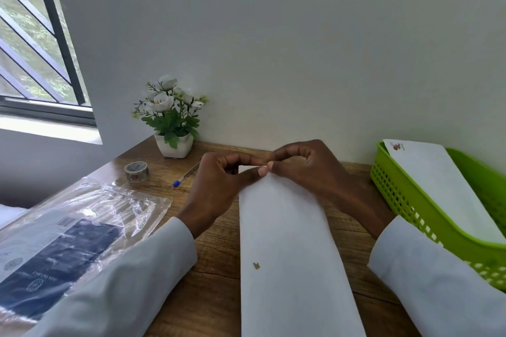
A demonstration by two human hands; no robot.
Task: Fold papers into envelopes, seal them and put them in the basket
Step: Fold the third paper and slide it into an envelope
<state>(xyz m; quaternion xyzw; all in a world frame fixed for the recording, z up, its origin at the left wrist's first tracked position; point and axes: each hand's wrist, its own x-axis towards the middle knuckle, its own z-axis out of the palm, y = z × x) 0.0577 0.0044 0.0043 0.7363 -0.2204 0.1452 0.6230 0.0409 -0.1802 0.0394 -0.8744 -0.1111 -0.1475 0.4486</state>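
Note:
A long white folded paper [290, 249] lies lengthwise on the wooden desk [216, 254], running from the near edge toward the wall, with a small brown mark on it. My left hand [219, 189] and my right hand [309, 169] meet at its far end, and the thumb and fingers of each pinch that end. At the right stands a green plastic basket [410, 200] holding a white envelope [443, 186] with a red sticker at its top corner.
A roll of printed tape [136, 171] and a blue-capped pen [186, 174] lie left of my hands. A potted white flower [172, 117] stands by the wall. A clear plastic pack with a dark blue insert [68, 241] covers the desk's left side.

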